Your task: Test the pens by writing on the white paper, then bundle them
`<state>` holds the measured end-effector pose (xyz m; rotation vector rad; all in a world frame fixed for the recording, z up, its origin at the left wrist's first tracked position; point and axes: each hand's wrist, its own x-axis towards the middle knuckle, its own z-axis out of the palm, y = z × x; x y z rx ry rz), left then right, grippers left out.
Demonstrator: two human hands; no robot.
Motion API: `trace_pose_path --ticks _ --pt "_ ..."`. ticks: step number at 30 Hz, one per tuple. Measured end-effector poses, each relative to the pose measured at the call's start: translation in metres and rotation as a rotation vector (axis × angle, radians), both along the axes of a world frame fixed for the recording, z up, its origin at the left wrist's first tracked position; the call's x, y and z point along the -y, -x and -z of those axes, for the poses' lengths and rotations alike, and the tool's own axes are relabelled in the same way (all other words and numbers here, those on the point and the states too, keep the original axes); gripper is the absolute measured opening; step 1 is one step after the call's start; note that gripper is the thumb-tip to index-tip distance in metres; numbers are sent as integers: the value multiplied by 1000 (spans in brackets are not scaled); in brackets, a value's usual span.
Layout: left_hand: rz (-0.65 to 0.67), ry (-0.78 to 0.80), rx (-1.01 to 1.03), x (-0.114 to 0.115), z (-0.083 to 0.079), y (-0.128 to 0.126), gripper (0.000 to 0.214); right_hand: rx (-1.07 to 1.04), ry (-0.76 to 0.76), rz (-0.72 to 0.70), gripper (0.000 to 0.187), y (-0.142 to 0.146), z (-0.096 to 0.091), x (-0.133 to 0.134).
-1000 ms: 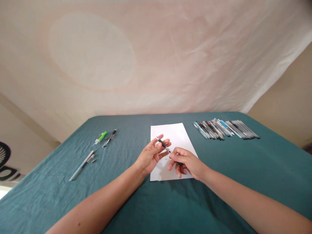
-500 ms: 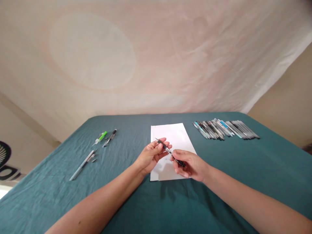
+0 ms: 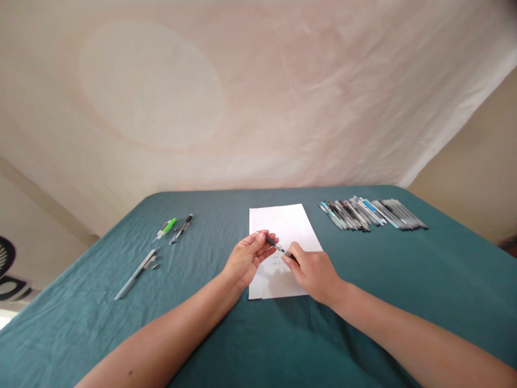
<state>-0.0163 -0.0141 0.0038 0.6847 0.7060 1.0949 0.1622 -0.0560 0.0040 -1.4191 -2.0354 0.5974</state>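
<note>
A dark pen (image 3: 276,244) with a clear middle section slants between my two hands, above the white paper (image 3: 278,218). My left hand (image 3: 251,256) pinches its tip end between thumb and fingers, palm turned up. My right hand (image 3: 315,269) is closed around the rear end, its fingers curled over and hiding that part. Faint small marks show on the sheet beneath the pen. A shadow from the right hand falls on the paper's lower half.
On the right lies a row of many pens (image 3: 351,214) side by side. At the left are a green-capped pen (image 3: 166,228), a black pen (image 3: 181,229) and a grey pen (image 3: 135,275) with small loose parts (image 3: 153,264). A dark green cloth (image 3: 218,345) covers the table.
My right hand has turned over, from an underside hold to a curled grip on the pen's rear end. The left hand keeps its pinch, shifted slightly.
</note>
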Motion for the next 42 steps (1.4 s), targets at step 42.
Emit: trace_pose_path --ticks 42 --pt "279 -640 -741 15 2 -2 23 -1331 417 89 19 -46 1 -53"
